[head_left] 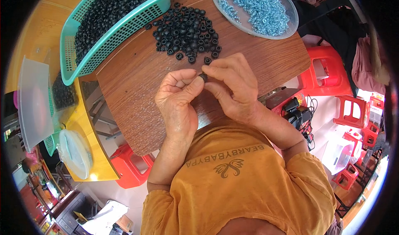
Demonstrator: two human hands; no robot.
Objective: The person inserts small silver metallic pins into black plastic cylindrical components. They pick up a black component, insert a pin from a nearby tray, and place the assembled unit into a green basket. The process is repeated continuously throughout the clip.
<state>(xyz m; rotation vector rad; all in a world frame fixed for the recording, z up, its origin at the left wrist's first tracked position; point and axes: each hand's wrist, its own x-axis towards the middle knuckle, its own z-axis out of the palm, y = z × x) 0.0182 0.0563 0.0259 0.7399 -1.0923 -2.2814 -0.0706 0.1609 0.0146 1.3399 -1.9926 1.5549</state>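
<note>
My left hand (179, 94) and my right hand (236, 85) meet over the near part of the wooden table (129, 102). Between their fingertips is a small black round piece (203, 76), like a bead, mostly covered by the left thumb and the right fingers. Just beyond the fingers lies a single similar piece (207, 61). Farther back spreads a loose pile of black round pieces (185, 32), several showing a hole. At the far right, a clear round tray (286, 32) holds many small shiny pale-blue pieces (266, 12).
A turquoise mesh basket (120, 33) full of black pieces stands at the far left. Beside it, a yellow table (93, 152) carries a round lidded tub (75, 154) and a translucent sheet-like lid (35, 104). Red stools (328, 73) and black cables (305, 118) are at the right.
</note>
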